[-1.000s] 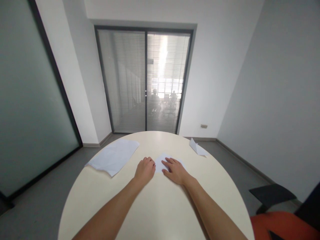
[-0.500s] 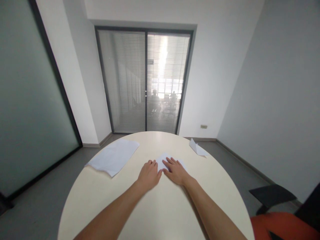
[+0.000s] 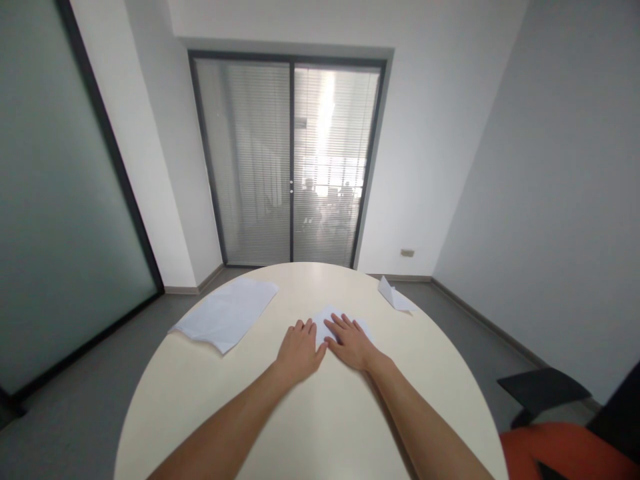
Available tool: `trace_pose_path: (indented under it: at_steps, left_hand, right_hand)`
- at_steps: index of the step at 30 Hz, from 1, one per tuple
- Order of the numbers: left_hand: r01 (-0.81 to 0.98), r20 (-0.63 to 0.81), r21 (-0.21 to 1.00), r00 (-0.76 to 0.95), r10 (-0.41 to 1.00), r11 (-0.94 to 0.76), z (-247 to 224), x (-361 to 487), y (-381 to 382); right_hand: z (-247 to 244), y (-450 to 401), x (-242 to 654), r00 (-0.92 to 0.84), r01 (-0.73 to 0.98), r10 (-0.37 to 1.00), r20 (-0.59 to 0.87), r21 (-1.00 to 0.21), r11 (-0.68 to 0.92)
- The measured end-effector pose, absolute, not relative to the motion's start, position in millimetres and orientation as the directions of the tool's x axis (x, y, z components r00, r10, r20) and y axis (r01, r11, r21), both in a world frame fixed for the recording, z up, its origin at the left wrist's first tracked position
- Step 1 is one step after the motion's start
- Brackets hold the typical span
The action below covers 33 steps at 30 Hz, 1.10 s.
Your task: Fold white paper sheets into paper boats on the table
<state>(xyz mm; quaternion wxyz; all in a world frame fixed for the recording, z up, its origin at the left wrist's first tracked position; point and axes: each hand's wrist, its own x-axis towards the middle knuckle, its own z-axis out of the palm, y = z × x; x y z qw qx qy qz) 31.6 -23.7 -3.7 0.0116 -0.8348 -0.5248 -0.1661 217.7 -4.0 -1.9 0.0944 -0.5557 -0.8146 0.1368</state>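
Head camera view showed a small white paper sheet [image 3: 321,319] midway across the round cream table [image 3: 320,427], one corner pointing far, its long axis obscured. Fingers spread, the right hand [image 3: 353,345] lay across it; the left hand [image 3: 299,350], loosely open, touched its left side.

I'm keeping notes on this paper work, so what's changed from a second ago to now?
The left hand has shifted slightly right and toward the wearer, its thumb now spread out close to the right hand's thumb. The right hand stays flat on the small paper. The large sheet and folded paper stay put.
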Motion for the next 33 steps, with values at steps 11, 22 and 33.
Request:
trace_pose_path:
  at_steps: [11, 22, 33]
  left_hand:
    - [0.863, 0.307, 0.167, 0.414, 0.857, -0.477, -8, 29, -25]
    - [0.866, 0.287, 0.113, 0.440, 0.851, -0.486, -4, 26, -26]
    - [0.873, 0.279, 0.080, 0.443, 0.852, -0.481, -5, 24, -26]
  right_hand:
    - [-6, 0, 226, -0.408, 0.858, 0.913, 0.009, -0.339, 0.386]
    - [-7, 15, 260, -0.323, 0.905, 0.946, -0.011, -0.295, 0.306]
    - [3, 16, 284, -0.072, 0.957, 0.988, 0.135, -0.269, 0.106]
